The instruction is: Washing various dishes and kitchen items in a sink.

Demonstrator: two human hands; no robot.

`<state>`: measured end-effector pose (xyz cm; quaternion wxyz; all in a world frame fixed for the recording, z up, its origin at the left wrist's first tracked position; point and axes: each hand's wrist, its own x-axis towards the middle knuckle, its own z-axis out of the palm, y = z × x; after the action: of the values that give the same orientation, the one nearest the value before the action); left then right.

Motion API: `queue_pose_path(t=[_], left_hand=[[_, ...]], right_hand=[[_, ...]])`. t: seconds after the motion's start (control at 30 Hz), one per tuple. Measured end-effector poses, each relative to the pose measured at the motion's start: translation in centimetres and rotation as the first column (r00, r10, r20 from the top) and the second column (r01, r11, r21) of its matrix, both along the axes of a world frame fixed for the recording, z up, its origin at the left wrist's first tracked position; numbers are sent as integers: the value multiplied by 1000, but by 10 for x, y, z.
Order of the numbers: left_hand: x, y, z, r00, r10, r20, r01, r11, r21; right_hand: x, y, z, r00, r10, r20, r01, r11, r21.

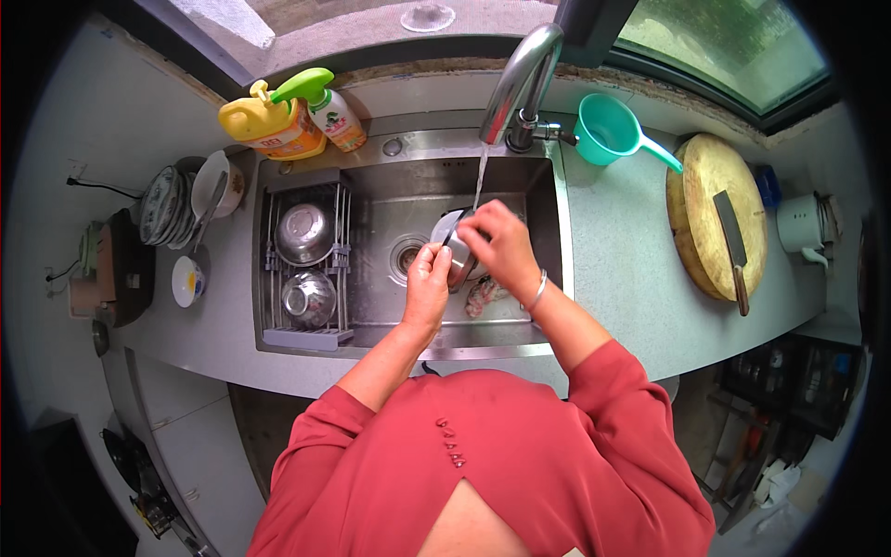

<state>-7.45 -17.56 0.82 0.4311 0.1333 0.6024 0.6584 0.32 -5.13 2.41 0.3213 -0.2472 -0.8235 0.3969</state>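
Observation:
Over the steel sink (376, 306), my left hand (429, 282) grips the rim of a shiny metal vessel (461, 259), which is tilted on its side. My right hand (502, 244) is at the vessel's upper edge with its fingers bent; whether it grips the rim cannot be told. A stream of water (481, 177) falls from the chrome faucet (523, 76) beside the right fingers. A white rounded dish (443, 226) shows partly behind the vessel. Below them a wet patterned cloth (480, 298) lies on the sink floor, left of my right wrist.
A drying rack (306, 340) with two metal bowls (305, 233) fills the sink's left side. Yellow jug (268, 129) and spray bottle (337, 122) stand behind it. To the right are a turquoise dipper (607, 132) and a round chopping board (703, 209) bearing a cleaver (731, 230). Plates (161, 209) stand left.

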Motion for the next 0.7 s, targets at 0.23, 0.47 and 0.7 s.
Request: queue_pose_path(t=[0.23, 0.47, 0.7], left_hand=[[-8, -1, -25, 980, -41, -195, 60, 994, 94], [-20, -2, -15, 995, -47, -91, 55, 994, 95], [-43, -3, -61, 845, 110, 524, -188, 977, 98]], right_hand=[[3, 30, -16, 984, -152, 92, 169, 962, -215], [-3, 17, -16, 998, -64, -9, 62, 992, -109], [3, 30, -68, 991, -132, -2, 119, 903, -414]])
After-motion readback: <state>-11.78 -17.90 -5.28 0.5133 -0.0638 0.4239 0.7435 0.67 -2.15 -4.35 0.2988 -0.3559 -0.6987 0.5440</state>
